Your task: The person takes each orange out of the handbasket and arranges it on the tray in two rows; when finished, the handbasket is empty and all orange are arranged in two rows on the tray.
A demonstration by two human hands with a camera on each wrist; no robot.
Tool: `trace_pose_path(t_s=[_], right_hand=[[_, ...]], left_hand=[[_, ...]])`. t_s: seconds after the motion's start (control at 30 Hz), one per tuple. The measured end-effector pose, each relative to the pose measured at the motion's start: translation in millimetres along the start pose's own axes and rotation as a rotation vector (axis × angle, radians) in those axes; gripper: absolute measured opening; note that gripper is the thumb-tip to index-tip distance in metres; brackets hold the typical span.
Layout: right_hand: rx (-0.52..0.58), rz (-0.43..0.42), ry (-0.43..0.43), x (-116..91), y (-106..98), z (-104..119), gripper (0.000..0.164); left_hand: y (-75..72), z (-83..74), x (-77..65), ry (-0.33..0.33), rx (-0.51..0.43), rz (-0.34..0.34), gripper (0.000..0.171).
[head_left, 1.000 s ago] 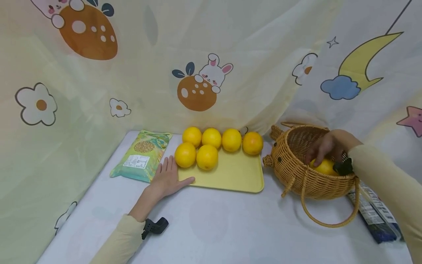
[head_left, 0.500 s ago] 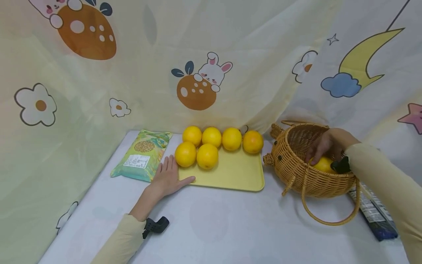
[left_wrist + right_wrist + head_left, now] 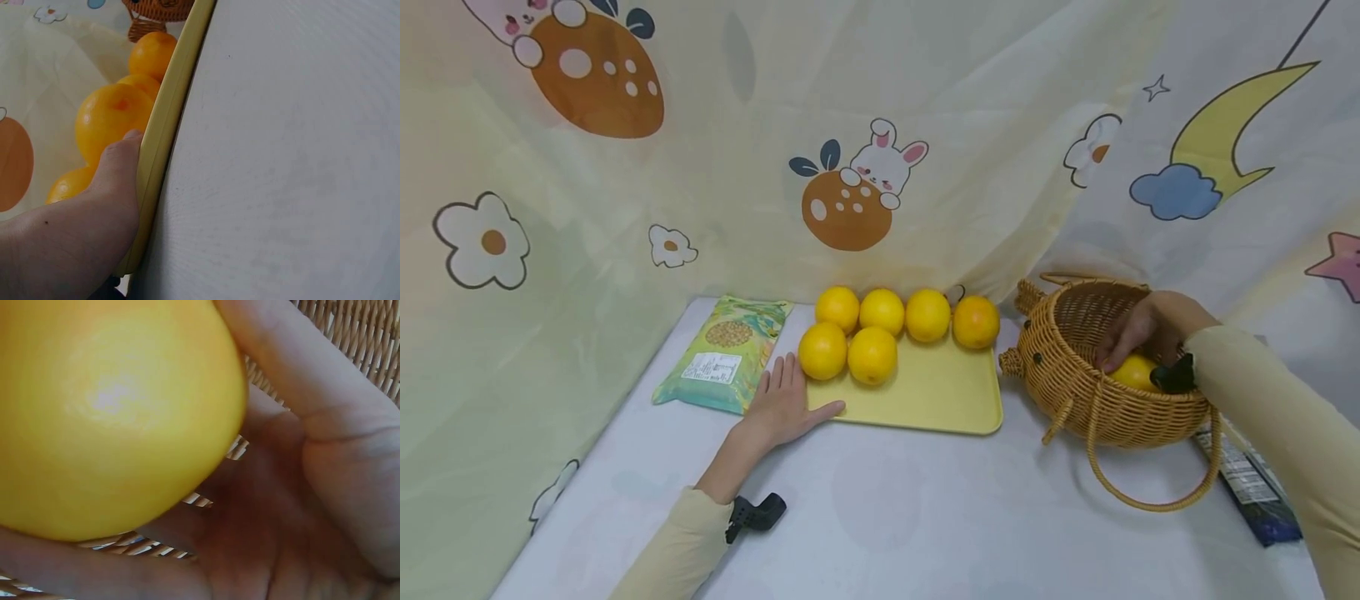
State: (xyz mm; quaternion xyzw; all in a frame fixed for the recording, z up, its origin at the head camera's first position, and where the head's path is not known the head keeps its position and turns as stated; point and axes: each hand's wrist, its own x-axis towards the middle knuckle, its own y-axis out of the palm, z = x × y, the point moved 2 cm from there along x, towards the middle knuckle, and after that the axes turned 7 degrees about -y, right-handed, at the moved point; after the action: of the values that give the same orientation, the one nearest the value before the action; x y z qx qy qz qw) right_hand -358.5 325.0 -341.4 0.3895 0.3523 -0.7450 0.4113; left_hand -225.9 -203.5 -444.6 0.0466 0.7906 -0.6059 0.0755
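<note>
My right hand (image 3: 1138, 329) reaches into a wicker basket (image 3: 1120, 421) shaped like a pig, at the right of the table. Its thumb and fingers curl round an orange (image 3: 112, 412) inside, whose upper part shows above the basket's rim in the head view. At the near left corner of a yellow tray (image 3: 925, 408), my left hand (image 3: 778, 410) rests with straight fingers and the thumb spread along the edge. Several oranges (image 3: 872, 356) sit on the tray in two rows, toward its back and left. One of them is close beside the left fingertips.
A green and yellow bag (image 3: 722, 354) with a white label lies left of the tray, beside the left hand. Under the right forearm is a dark blue and white packet (image 3: 1251, 487). The basket's looped handle (image 3: 1150, 507) hangs forward onto the table. Printed cloth (image 3: 985, 167) rises behind everything.
The right hand's fingers have shifted slightly round the orange in the basket, and a little less of the fruit shows. The left hand and the tray have stayed put.
</note>
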Motion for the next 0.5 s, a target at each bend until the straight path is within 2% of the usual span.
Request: trace_pose_path(t_s=[0.13,0.23,0.37,0.5], right_hand=[[-0.039,0.018,-0.064,-4,-3,1,0.050],[-0.097,0.003,-0.184,-18,-9,6,0.065],[-0.148,-0.057,-0.373,-42,-15,14,0.059],[-0.134,-0.104,-0.555,-60,-11,20,0.049]], left_hand=[[0.9,-0.4,-1.7,-0.001,-0.008,0.007,0.121],[1.2,-1.0,-1.8,-0.003,-0.010,0.009,0.121],[0.9,-1.1,-1.0,-0.005,-0.009,0.007,0.121],[-0.2,-0.1,-0.1,-0.009,-0.010,0.007,0.121]])
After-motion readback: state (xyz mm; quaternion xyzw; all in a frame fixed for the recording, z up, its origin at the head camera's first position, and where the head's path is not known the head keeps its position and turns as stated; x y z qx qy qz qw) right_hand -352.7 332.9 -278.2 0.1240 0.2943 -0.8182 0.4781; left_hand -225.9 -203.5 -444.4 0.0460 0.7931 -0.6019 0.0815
